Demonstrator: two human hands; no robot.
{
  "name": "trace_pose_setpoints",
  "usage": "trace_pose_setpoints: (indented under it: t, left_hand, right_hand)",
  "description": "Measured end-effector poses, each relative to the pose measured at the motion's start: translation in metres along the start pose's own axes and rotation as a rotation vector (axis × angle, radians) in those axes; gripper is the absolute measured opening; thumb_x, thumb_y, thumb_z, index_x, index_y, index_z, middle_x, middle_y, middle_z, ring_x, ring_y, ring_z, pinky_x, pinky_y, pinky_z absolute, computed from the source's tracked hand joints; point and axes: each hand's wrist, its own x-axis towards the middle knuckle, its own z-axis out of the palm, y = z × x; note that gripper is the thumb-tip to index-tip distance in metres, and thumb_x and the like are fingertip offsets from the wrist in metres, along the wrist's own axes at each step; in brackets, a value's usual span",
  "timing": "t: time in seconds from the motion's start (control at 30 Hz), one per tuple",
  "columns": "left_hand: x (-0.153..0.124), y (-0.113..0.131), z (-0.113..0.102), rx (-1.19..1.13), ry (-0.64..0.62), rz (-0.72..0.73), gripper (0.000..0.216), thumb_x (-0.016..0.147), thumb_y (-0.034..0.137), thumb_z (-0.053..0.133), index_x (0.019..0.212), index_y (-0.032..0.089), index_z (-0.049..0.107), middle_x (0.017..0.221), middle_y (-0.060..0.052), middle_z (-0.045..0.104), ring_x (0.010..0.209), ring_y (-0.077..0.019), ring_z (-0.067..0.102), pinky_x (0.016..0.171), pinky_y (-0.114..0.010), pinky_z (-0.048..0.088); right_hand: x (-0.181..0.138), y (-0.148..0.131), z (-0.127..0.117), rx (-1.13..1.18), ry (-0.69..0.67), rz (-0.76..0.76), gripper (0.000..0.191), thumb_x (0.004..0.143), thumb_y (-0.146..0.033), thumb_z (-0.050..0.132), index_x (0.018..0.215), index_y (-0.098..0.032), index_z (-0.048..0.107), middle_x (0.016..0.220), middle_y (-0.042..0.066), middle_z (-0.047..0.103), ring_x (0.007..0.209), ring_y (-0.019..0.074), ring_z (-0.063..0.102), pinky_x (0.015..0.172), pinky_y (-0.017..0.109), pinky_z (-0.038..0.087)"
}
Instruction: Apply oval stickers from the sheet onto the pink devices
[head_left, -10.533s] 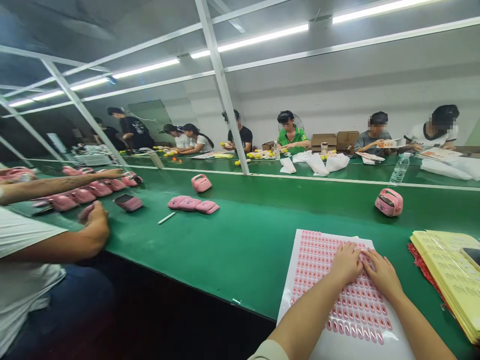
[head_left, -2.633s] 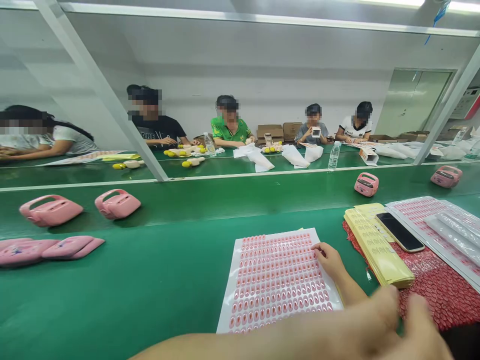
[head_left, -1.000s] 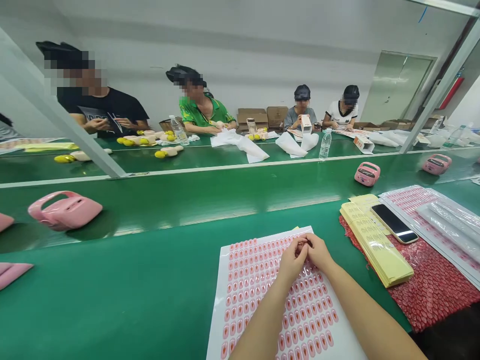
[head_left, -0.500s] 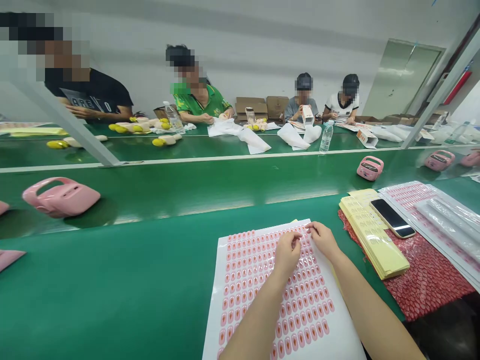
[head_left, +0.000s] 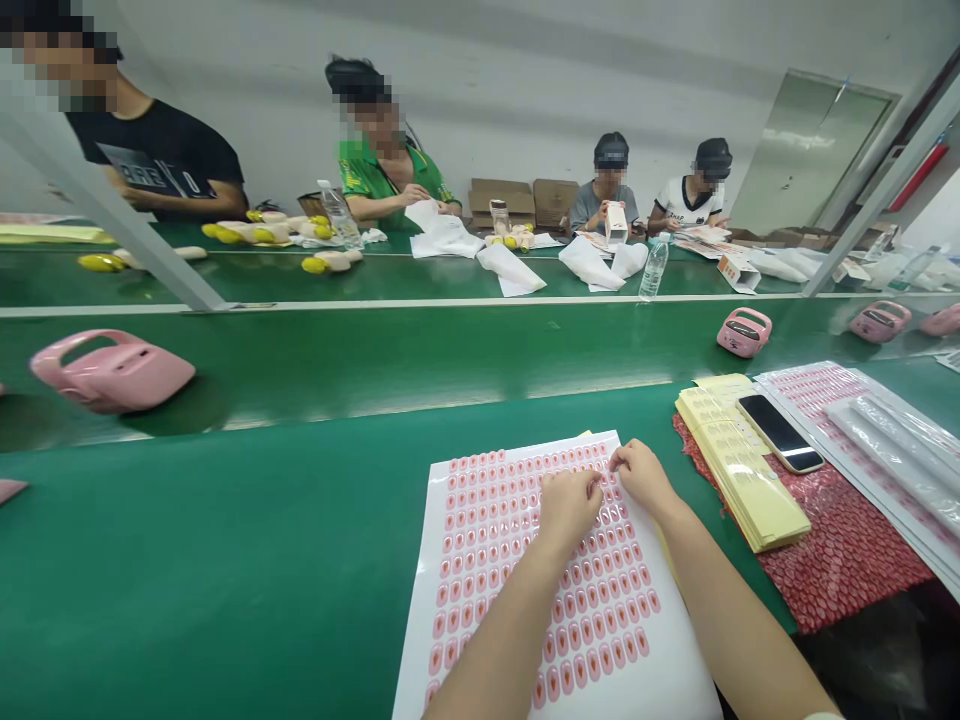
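Note:
A white sheet of pink oval stickers point(head_left: 465, 520), each with a small orange-red mark in it, lies in front of me. Over its upper right part is my left hand point(head_left: 568, 512), thumb and forefinger pinched together; whatever they hold is too small to make out. Close beside it, at the sheet's upper right edge, my right hand point(head_left: 643, 478) has its fingers curled together, the tips touching or just above the sheet. Between those fingertips I cannot make out anything clearly. Both forearms cross the lower part of the sheet.
To the right are yellow sticker sheets point(head_left: 739, 480), a phone point(head_left: 780, 433), red bubble wrap point(head_left: 847, 550) and more sticker sheets point(head_left: 814, 385). Pink handled devices point(head_left: 116, 370) stand on the green belt point(head_left: 450, 350) beyond. Several people sit across from me, near a water bottle point(head_left: 654, 270).
The view has shifted slightly. My left hand's fingers are folded in more, still pinched near the same stickers. My right hand stays by the sheet's upper right edge.

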Motion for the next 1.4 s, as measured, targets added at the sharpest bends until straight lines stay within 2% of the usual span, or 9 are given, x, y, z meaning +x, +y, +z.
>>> trace_pose_setpoints:
  t: [0.13,0.3,0.6,0.87,1.03,1.1,1.27,1.4]
  left_hand:
    - [0.001,-0.001,0.000,-0.002,-0.019,0.007,0.030,0.076,0.015,0.045,0.093,0.020,0.069,0.072,-0.003,0.070,0.077,-0.0211,0.062,0.083,-0.037,0.036]
    - [-0.001,0.002,0.000,-0.024,-0.039,0.049,0.028,0.077,0.017,0.045,0.086,0.025,0.070,0.065,0.001,0.069,0.070,-0.0191,0.062,0.081,-0.035,0.037]
    - [-0.003,0.005,0.003,0.021,-0.008,0.033,0.029,0.076,0.015,0.044,0.092,0.021,0.067,0.074,-0.004,0.070,0.077,-0.0228,0.061,0.081,-0.038,0.034]
    - [-0.002,0.006,0.003,0.013,-0.003,0.011,0.028,0.075,0.016,0.045,0.092,0.020,0.067,0.071,-0.003,0.068,0.076,-0.0221,0.060,0.080,-0.037,0.034]
    - [-0.001,0.006,0.004,-0.001,-0.007,0.010,0.027,0.075,0.016,0.046,0.091,0.021,0.067,0.071,-0.003,0.068,0.076,-0.0215,0.060,0.080,-0.037,0.034]
    - [-0.002,0.005,0.003,-0.005,-0.009,0.013,0.026,0.075,0.017,0.046,0.091,0.022,0.067,0.071,-0.002,0.068,0.076,-0.0216,0.060,0.080,-0.037,0.033]
    - [-0.002,0.005,0.003,-0.011,-0.016,0.026,0.026,0.077,0.018,0.045,0.091,0.022,0.066,0.071,-0.002,0.067,0.077,-0.0220,0.060,0.079,-0.038,0.033]
    - [-0.002,0.005,0.003,-0.015,-0.017,0.029,0.025,0.076,0.017,0.046,0.090,0.023,0.066,0.069,-0.001,0.067,0.076,-0.0215,0.060,0.080,-0.037,0.033]
  right_hand:
    - [-0.001,-0.003,-0.001,-0.017,-0.018,-0.002,0.029,0.068,0.001,0.039,0.065,-0.017,0.062,0.075,0.003,0.053,0.079,0.0149,0.053,0.072,0.023,0.037]
    - [-0.002,-0.005,-0.003,-0.037,-0.007,0.018,0.029,0.069,0.000,0.038,0.063,-0.017,0.061,0.075,0.004,0.053,0.078,0.0151,0.053,0.070,0.023,0.038]
    - [-0.003,-0.007,-0.004,-0.040,-0.028,-0.003,0.028,0.068,-0.001,0.039,0.064,-0.018,0.062,0.074,0.003,0.053,0.078,0.0154,0.053,0.072,0.023,0.037]
    - [-0.002,-0.005,-0.004,-0.062,-0.047,-0.033,0.028,0.067,0.001,0.038,0.067,-0.017,0.060,0.073,0.003,0.051,0.076,0.0153,0.051,0.069,0.023,0.036]
    - [0.000,-0.002,0.000,-0.059,-0.035,-0.043,0.026,0.066,0.000,0.039,0.062,-0.017,0.058,0.071,0.002,0.050,0.073,0.0150,0.050,0.067,0.023,0.037]
    - [0.000,0.000,0.001,-0.050,-0.014,-0.036,0.027,0.067,0.000,0.039,0.068,-0.017,0.060,0.074,0.003,0.052,0.075,0.0149,0.051,0.069,0.023,0.038]
    - [0.001,0.003,0.005,-0.037,0.038,-0.025,0.046,0.070,0.001,0.037,0.108,-0.017,0.057,0.090,0.005,0.054,0.085,0.0147,0.053,0.077,0.024,0.040]
    - [-0.001,0.003,0.006,-0.066,0.014,-0.064,0.048,0.072,-0.001,0.042,0.113,-0.018,0.059,0.096,0.007,0.052,0.090,0.0169,0.052,0.082,0.027,0.039]
